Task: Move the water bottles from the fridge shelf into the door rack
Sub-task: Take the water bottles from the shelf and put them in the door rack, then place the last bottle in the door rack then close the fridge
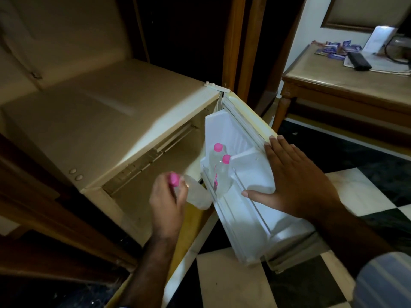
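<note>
Beside white door rack (224, 210), our left hand (165, 204) grips clear pink-capped plastic bottle (195, 193), tilted w/ base toward rack; right hand (295, 176) flat, open on door, holding nothing.

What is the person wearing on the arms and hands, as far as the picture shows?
Both hands, the left hand and the right hand, are bare: no gloves, rings or watch are visible. The forearms are uncovered. Near the right elbow there is a light sleeve with pale blue stripes.
</note>
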Motion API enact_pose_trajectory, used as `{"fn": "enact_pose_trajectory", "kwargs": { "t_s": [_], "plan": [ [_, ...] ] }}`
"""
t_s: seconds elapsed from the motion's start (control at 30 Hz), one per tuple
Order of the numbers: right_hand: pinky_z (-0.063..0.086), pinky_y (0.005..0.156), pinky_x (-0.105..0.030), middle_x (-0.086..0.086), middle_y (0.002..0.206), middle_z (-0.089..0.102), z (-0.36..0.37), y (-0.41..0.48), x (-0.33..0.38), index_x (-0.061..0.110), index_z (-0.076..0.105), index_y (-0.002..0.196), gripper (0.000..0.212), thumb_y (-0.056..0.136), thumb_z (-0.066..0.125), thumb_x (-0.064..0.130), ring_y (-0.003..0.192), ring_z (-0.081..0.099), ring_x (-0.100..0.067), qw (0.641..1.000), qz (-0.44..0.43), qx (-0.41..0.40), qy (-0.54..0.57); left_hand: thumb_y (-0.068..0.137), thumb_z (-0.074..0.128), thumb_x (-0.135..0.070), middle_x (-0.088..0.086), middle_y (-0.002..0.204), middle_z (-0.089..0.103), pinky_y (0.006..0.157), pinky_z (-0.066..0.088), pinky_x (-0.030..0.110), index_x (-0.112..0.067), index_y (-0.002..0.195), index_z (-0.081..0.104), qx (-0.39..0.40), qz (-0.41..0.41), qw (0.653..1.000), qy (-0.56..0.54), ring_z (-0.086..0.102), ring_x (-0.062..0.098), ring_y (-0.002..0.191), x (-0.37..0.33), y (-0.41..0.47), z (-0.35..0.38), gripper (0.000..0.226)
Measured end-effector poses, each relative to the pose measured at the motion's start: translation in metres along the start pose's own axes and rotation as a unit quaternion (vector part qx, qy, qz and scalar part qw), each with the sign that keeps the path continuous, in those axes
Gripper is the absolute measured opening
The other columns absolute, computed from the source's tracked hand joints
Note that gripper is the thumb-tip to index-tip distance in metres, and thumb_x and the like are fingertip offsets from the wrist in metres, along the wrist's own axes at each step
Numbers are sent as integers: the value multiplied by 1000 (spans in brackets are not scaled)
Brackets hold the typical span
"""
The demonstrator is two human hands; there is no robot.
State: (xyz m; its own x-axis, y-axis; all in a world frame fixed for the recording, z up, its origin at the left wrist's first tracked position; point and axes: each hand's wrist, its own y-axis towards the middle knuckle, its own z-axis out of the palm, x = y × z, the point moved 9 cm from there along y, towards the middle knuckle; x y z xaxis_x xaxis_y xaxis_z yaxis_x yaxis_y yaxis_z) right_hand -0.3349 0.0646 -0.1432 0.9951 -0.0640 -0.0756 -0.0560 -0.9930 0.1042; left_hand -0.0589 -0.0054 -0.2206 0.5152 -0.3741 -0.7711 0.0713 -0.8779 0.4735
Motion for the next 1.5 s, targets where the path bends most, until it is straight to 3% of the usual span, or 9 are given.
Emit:
{"fn": "enact_pose_trajectory", "kwargs": {
  "t_s": [0.27, 0.43, 0.63, 0.83, 1.0, 1.1, 1.23, 1.37, 1.5],
  "plan": [
    [-2, 123, -39, -15, 170, 11, 2, -1, 0, 4, 17, 159, 135, 68, 18, 104, 157, 5, -27, 1000, 0, 1, -4, 100, 58, -32, -6, 89, 58, 59, 57, 47, -21, 104, 57, 156, 19, 986, -63, 63, 26, 67, -25, -20, 80, 12],
    [-2, 123, -39, -15, 169, 13, 0, 0, 3, 4, 19, 159, 135, 69, 19, 104, 157, 5, -28, 1000, -3, -4, -2, 100, 60, -27, 6, 93, 65, 61, 57, 35, -12, 106, 60, 258, -2, 966, -33, 66, 20, 65, -18, -15, 134, 16],
    [5, 126, -42, -17, 168, 17, -1, -1, 5, 2, 22, 157, 136, 65, 18, 102, 157, 11, -29, 1000, -6, -10, -4, 77, 58, -44, -14, 72, 48, 59, 35, 23, -28, 82, 49, 366, 25, 930, 33, 49, 2, 60, -31, -2, 172, 18],
    [0, 124, -40, -16, 169, 16, -1, -1, 5, 3, 21, 157, 137, 64, 18, 103, 157, 8, -28, 1000, -2, -11, -6, 67, 55, -54, -3, 76, 52, 57, 32, 26, -24, 77, 50, 369, 28, 927, 64, 44, 1, 60, -30, -3, 166, 32],
    [0, 123, -39, -18, 169, 14, -1, -2, 3, 2, 19, 157, 134, 68, 28, 102, 157, 7, -30, 1000, -5, -18, -12, 81, 83, -25, 1, 101, 58, 73, 37, 15, -18, 123, 66, 354, 43, 930, 87, 53, 10, 80, -35, 2, 133, 46],
    [7, 122, -41, -23, 167, 15, -7, -2, 2, -2, 20, 155, 135, 68, 37, 99, 156, 9, -34, 999, 10, -52, 9, 89, 73, -11, -1, 108, 58, 82, 47, 20, -20, 131, 66, 211, 88, 969, 92, 58, 12, 88, -66, 25, 62, 44],
    [11, 123, -40, -24, 166, 17, -3, -1, 8, -3, 16, 155, 141, 64, 38, 102, 155, 13, -34, 996, 42, -44, 58, 94, 59, -33, 1, 129, 54, 99, 47, 31, -22, 131, 61, 26, 143, 971, 187, 51, 17, 119, -102, 68, -38, 39],
    [19, 122, -39, -16, 165, 25, -17, -2, 25, 4, 20, 156, 139, 61, 43, 103, 153, 21, -29, 983, 93, -52, 152, 97, 37, -64, 12, 162, 31, 121, 27, 46, -14, 155, 31, 140, 16, 922, 359, 26, 31, 150, -57, 110, -67, 77],
    [17, 123, -38, -4, 169, 19, -23, 4, 47, 15, 18, 160, 138, 57, 38, 106, 156, 12, -19, 961, 112, -12, 252, 93, 16, -76, 6, 170, 14, 124, 13, 53, -15, 162, 16, 226, -35, 874, 429, 11, 29, 155, -15, 111, -68, 92]
  ]
}}
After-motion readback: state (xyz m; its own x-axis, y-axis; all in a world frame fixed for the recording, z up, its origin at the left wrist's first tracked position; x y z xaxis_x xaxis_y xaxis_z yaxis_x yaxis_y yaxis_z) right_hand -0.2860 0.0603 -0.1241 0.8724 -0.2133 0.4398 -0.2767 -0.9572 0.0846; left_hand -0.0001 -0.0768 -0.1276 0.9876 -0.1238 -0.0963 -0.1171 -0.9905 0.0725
